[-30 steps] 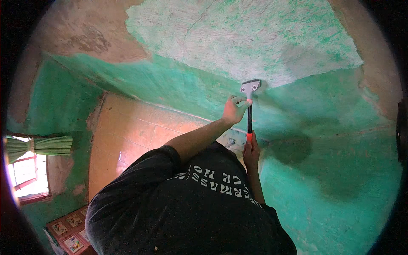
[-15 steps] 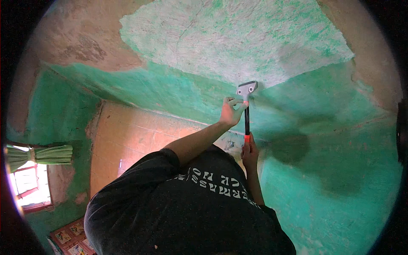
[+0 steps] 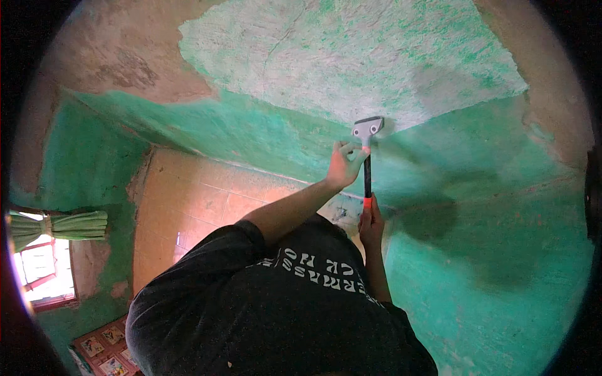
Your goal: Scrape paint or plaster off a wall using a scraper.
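A long-handled wall scraper [image 3: 368, 172] with a wide grey head, a black shaft and orange collars stands nearly upright against the wall. Its blade edge rests at the border between the green paint [image 3: 464, 138] and a bare whitish patch [image 3: 351, 56]. Thumb and fingers of my left hand [image 3: 345, 166] pinch the shaft just below the head. Lower down, my right hand [image 3: 371, 222] is wrapped round the handle's end, which its fingers partly hide.
Orange-tan floor tiles [image 3: 200, 194] lie to the left below the wall. A window [image 3: 44, 269] with a tied green curtain [image 3: 78, 225] is at the far left. Beneath it stands a reddish piece with picture panels [image 3: 103, 348]. Brown bare plaster [image 3: 132, 62] borders the upper left.
The scraper and both hands have shifted slightly to the right, and the scraper's head is a touch higher. Both hands keep their hold.
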Demonstrator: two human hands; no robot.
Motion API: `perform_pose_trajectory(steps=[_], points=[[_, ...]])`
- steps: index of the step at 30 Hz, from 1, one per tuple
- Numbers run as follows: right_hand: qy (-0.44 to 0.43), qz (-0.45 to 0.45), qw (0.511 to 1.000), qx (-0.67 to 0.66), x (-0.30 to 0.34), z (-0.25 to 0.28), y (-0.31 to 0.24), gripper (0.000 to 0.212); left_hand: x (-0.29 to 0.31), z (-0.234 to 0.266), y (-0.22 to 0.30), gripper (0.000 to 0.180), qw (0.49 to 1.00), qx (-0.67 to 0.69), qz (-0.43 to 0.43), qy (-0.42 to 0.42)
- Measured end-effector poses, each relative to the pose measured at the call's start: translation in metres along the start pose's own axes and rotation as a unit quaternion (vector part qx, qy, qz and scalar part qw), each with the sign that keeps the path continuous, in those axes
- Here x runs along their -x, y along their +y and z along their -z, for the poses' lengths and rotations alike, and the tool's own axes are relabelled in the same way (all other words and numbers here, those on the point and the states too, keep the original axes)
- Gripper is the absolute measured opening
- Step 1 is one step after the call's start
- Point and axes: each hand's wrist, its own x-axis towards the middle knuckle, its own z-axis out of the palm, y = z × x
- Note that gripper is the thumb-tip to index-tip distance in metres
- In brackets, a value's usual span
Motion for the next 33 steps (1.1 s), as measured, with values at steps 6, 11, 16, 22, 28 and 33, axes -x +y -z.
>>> perform_pose_trajectory(steps=[6,11,16,22,28,33], points=[[-0.015,-0.002,1.000,0.013,0.001,-0.001,0.013,0.050,0.004,0.001,-0.022,0.039,0.998,0.003,0.053,-0.017],[-0.001,0.012,0.998,-0.059,-0.006,-0.005,-0.022,0.049,-0.004,0.015,0.018,0.038,0.993,0.024,-0.101,0.055],[-0.038,0.010,0.998,0.040,-0.002,-0.002,-0.008,0.051,-0.002,0.019,0.001,0.034,0.999,0.031,-0.026,0.024],[-0.019,0.025,0.999,-0.016,-0.007,-0.019,-0.050,0.050,-0.015,0.033,0.039,0.033,0.995,0.037,-0.070,0.058],[-0.024,0.009,0.997,-0.068,0.002,-0.032,-0.056,0.050,-0.011,0.039,0.044,0.034,0.998,0.039,-0.038,0.041],[-0.003,-0.024,0.996,-0.088,0.003,-0.033,-0.067,0.050,-0.014,0.044,0.049,0.034,0.995,0.027,-0.093,0.039]])
